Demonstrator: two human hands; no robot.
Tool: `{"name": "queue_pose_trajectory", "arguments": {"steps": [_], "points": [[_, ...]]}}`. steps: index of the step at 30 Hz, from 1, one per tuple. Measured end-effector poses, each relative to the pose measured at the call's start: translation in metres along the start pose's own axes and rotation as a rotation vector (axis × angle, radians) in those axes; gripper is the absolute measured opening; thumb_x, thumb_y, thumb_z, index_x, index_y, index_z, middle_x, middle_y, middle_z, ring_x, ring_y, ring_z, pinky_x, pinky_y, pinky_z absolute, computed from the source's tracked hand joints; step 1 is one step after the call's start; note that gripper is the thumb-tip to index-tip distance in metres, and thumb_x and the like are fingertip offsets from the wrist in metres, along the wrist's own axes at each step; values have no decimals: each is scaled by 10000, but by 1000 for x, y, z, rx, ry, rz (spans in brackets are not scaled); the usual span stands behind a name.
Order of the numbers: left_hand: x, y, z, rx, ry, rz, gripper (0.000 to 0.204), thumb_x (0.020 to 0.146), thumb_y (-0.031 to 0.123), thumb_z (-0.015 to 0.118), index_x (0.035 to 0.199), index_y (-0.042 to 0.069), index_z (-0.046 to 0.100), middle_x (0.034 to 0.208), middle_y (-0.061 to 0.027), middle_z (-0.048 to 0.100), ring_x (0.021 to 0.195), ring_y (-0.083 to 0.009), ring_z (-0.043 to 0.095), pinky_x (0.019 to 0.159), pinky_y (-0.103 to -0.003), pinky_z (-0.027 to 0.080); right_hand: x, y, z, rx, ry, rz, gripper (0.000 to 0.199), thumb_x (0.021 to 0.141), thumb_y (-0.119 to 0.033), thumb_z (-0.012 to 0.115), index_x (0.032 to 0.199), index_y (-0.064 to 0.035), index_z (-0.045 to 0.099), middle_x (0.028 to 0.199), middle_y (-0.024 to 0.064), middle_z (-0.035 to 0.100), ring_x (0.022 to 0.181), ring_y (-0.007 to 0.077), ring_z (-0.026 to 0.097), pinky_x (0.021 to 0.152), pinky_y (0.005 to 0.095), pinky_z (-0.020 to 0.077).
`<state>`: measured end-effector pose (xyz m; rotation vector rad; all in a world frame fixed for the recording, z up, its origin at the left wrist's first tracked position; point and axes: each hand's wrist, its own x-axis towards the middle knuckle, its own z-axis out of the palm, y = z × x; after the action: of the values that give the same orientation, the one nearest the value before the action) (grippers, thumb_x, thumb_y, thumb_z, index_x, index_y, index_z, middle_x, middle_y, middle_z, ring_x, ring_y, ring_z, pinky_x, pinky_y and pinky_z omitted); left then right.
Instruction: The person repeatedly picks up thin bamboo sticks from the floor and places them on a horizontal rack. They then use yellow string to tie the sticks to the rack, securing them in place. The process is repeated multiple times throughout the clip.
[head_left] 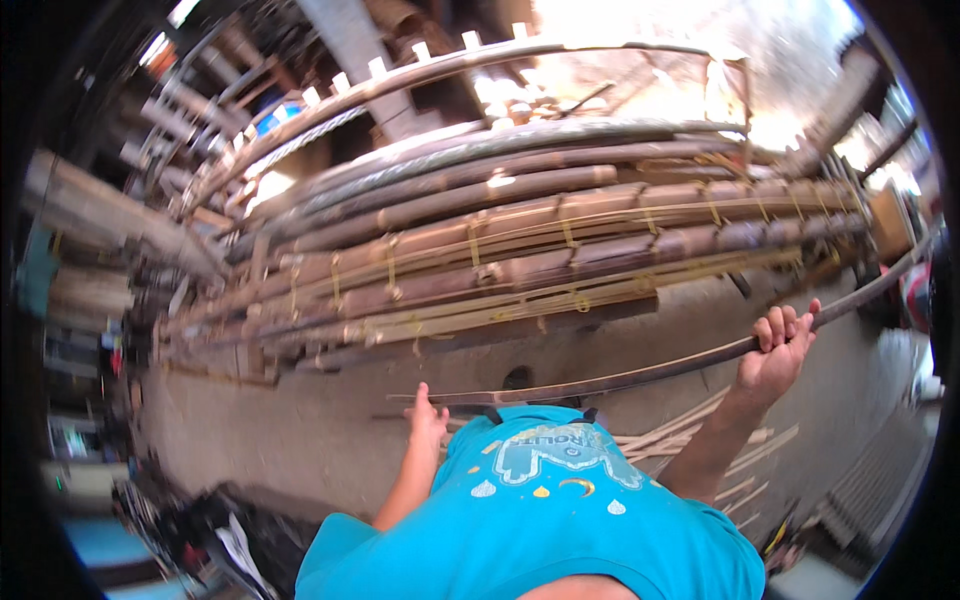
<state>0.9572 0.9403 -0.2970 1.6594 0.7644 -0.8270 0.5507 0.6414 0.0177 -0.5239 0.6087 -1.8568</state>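
A long, dark bamboo pole with a pale upper edge stretches across in front of my body and curves up toward the far right. My right hand is closed around it, fingers wrapped over the top. My left hand is at its thin left end, with a finger pointing up and a short pale tip showing beyond the fingers. Blur hides exactly how the left fingers meet the pole. My bright blue shirt is below the pole.
Ahead lies a long rack of thick bamboo poles with yellow ties and pale strips. Pale split strips lie on the concrete floor beside me. A dark heap sits at lower left, corrugated sheets at lower right.
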Motion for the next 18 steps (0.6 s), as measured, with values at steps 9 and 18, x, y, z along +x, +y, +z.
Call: {"name": "queue_pose_trajectory", "arguments": {"steps": [9,18], "points": [[-49,136,-100,-1194,-309,595,152,1054,297,462,1034,191,569,624,63,342,478,-59,292,413,-214,278,101,12,20,179,-169,276,366,1013,-323,481,1018,42,509,843,96,476,828,230,508,802,363,484],[-156,251,-75,-389,-229,1192,381,1050,191,446,1418,125,372,634,29,354,460,-48,320,383,-231,301,117,11,53,-406,-188,-23,376,1067,-381,406,773,-155,342,596,-59,268,457,62,218,372,234,191]]}}
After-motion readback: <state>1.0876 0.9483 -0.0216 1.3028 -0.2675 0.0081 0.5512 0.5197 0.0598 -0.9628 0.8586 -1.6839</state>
